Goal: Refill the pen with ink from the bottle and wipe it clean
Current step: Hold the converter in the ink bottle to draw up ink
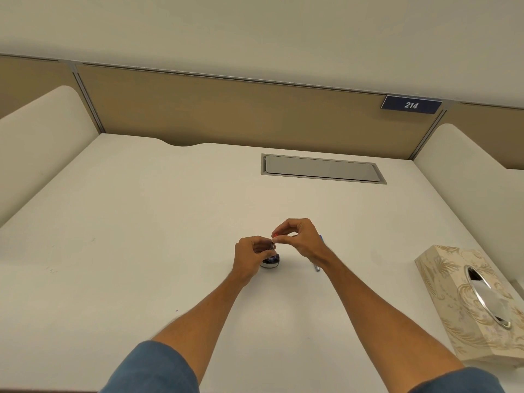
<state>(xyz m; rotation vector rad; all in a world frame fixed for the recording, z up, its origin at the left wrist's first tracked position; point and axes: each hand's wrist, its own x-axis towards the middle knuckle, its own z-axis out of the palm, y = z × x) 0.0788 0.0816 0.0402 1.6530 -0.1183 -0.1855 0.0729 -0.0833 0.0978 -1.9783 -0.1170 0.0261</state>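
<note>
A small ink bottle [271, 261] with dark ink stands on the white desk [170, 222] at the middle. My left hand [251, 255] is wrapped around the bottle from the left. Just above the bottle's mouth my right hand [302, 239] pinches a thin pen part with a reddish tip [274, 236], which points down into the bottle. Behind my right wrist lies a blue pen piece [318, 266], mostly hidden by the arm.
A patterned tissue box [465, 302] with a shiny oval opening sits at the desk's right edge. A grey cable hatch [320, 168] is set into the desk at the back. Partition walls enclose the desk on three sides.
</note>
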